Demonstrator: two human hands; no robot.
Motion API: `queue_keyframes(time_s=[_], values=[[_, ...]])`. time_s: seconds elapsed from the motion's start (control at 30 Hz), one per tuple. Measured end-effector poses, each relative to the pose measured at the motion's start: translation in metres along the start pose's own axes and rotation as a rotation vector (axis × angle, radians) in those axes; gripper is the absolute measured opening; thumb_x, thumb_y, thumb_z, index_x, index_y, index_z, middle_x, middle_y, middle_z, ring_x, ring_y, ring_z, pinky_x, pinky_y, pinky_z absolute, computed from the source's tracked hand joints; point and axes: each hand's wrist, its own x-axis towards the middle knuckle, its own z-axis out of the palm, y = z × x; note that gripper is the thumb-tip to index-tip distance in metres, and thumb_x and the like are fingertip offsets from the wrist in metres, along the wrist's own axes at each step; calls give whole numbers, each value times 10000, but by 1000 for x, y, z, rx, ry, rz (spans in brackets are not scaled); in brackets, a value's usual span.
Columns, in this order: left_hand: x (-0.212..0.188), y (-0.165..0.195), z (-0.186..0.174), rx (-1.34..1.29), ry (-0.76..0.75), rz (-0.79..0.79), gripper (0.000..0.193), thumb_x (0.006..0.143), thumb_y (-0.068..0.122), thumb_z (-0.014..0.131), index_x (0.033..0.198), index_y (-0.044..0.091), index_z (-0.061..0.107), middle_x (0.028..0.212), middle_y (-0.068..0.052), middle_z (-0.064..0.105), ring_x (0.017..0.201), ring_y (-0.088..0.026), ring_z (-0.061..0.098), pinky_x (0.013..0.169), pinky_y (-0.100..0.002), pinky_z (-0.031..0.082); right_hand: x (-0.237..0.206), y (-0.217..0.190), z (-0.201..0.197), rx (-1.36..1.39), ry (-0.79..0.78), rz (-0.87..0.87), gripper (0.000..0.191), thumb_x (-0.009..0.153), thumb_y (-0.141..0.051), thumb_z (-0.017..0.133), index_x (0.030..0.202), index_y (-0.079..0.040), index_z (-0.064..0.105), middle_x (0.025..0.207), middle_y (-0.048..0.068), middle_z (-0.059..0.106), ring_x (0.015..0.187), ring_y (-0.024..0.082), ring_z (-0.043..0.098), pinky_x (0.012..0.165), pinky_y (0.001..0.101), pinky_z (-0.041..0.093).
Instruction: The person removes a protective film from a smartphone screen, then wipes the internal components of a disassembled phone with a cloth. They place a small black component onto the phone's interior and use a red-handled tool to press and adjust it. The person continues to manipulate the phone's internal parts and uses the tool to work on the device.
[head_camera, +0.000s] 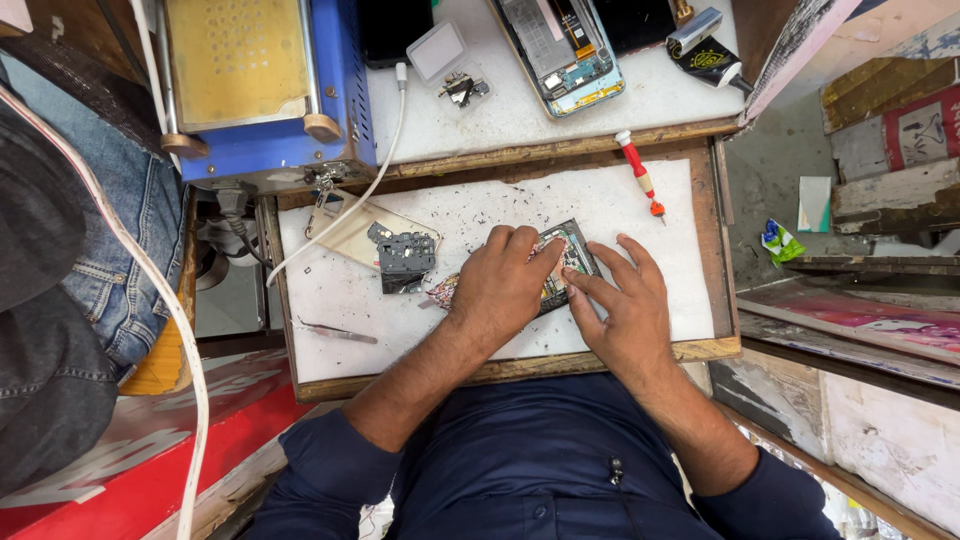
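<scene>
An opened phone (570, 252) with its back off lies on a white work mat (330, 340) in a wooden tray. My left hand (500, 285) lies over the phone's left part, fingers curled and pressing down on it. My right hand (620, 300) rests at the phone's right side, fingers spread, index tip touching its lower edge. Most of the phone is hidden under both hands. A clear phone case (350, 235) and a black inner cover piece (403, 258) lie to the left on the mat.
Metal tweezers (338, 331) lie at the mat's lower left. A red-handled screwdriver (638, 172) sits at the upper right. Behind are a blue heating machine (270, 90), a white cable (385, 165), a second opened phone (560, 50) and a glue tube (710, 60). Another person's jeans (120, 250) are at left.
</scene>
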Motion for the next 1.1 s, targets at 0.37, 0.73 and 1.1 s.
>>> queue_keyframes(time_s=[0.37,0.73,1.1], values=[[-3,3,-11,-58,115,-18,368,828,21,710,1188,97,736,1054,-104,634,992,-290,623,735,-389,579,-1,0,0,-5,-10,14,250,841,-130,797,1091,-143,806,1317,141,668,1371,411,487,1120,511,432],[-109,-83,-108,185,254,-554,244,971,86,736,1147,4,587,1191,-199,601,1113,-413,597,936,-521,494,-2,-2,0,51,2,21,268,847,-85,778,1115,-98,769,1350,142,654,1415,418,454,1143,498,421],[-124,-55,-114,229,401,-505,251,987,146,753,1201,30,693,1271,-150,643,1208,-343,633,1039,-465,527,-9,0,-12,186,113,70,248,859,25,721,1086,-66,766,1275,127,706,1404,354,544,1172,439,432]])
